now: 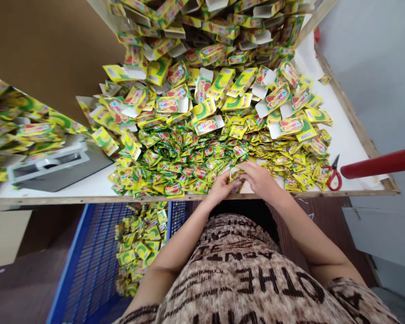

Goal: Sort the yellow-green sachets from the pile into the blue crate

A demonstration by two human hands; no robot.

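Note:
At the table's front edge my two hands meet around one small yellow-green box [235, 174], whose white flap shows at its top. My left hand [220, 189] is closed on the box's left side. The fingers of my right hand [257, 179] bend over its right side and partly hide it. Just beyond my hands lies a heap of small green and yellow candy packets [199, 157]. Behind the packets, many open yellow boxes [205, 125] with white flaps are piled up.
Red-handled scissors [334, 176] lie at the right, near a red bar [381, 163]. On the left a grey plastic holder [49, 165] rests on the table. A blue crate [77, 261] below contains filled-looking boxes [141, 245]. A wooden rim [361, 192] edges the table.

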